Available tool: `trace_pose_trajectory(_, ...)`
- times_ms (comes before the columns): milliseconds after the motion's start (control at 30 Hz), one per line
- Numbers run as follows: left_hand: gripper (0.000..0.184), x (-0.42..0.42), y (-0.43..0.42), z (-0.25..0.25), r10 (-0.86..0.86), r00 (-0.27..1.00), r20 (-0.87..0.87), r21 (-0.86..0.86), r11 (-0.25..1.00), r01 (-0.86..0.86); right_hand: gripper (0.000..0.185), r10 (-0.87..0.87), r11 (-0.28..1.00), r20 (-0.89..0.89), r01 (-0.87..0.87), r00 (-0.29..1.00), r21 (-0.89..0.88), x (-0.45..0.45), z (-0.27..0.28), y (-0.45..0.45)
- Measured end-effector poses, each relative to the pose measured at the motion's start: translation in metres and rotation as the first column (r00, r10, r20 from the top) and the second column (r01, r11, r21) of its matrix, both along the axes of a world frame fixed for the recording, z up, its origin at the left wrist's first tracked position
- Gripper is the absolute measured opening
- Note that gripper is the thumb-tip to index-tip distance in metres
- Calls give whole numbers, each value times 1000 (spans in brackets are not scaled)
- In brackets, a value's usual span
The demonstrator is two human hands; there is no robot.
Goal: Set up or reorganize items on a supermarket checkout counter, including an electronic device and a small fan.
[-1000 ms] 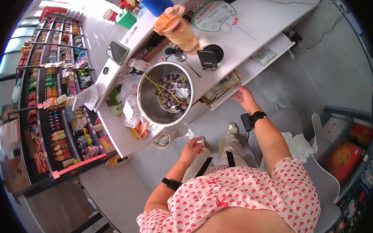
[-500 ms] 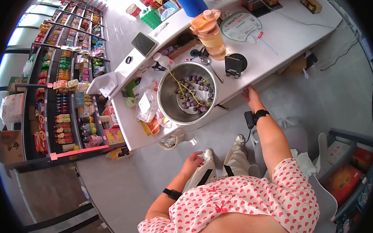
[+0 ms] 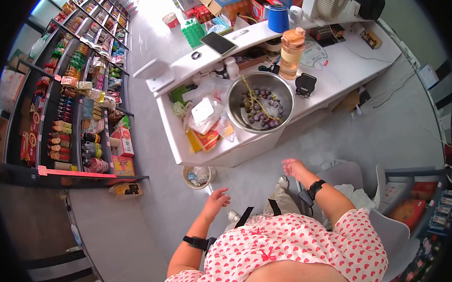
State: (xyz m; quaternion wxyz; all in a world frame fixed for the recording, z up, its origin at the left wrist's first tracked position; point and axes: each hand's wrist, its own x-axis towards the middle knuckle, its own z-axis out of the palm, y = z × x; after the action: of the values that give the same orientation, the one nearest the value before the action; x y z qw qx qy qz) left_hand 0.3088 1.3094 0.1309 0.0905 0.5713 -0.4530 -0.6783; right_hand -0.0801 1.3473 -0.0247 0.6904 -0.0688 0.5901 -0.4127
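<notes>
My left hand [image 3: 216, 202] hangs in the air in front of my body, fingers loosely apart and holding nothing. Near it on the floor stands a small waste bin [image 3: 212, 178] with crumpled rubbish inside. My right hand [image 3: 296, 169] is also empty, its fingers a little bent and apart, below the front edge of the white counter [image 3: 352, 80]. On the counter, a steel bowl [image 3: 233, 118] holds dark purple grapes [image 3: 271, 123], some loose, with a long green stem [image 3: 253, 97] across them. Neither hand touches the bowl.
Beside the bowl are an orange water bottle [image 3: 291, 55], a black stand [image 3: 305, 84] and plastic bags [image 3: 211, 91]. A phone [image 3: 218, 43], blue cup [image 3: 277, 19] and fan [image 3: 331, 0] sit on the raised ledge. A grey chair [image 3: 346, 178] is at right; stocked shelves [image 3: 77, 92] at left.
My right hand has drawn back from the counter's edge toward my body. My left hand has stayed low and empty. The view has shifted, with the counter now farther from me.
</notes>
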Motion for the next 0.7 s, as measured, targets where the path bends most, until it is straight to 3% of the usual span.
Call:
trace_pose_trajectory(133, 40, 106, 12, 17, 73, 997, -16, -4, 997, -73, 28, 91, 994, 16, -90, 996, -63, 78, 35, 12)
trace_pose_trajectory(233, 40, 183, 33, 17, 222, 974, -52, -48, 973, -224, 24, 63, 996, -10, -64, 998, -64, 148, 70, 9)
trace_pose_trajectory(400, 42, 296, 72, 6, 410, 910, -58, -133, 901, -414, 26, 175, 981, -38, -177, 984, -81, 257, 85, -8)
trace_pose_trajectory(700, 43, 414, 95, -15, 666, 746, -31, -95, 741, -665, 26, 437, 896, -157, -444, 886, -12, 368, 111, -53)
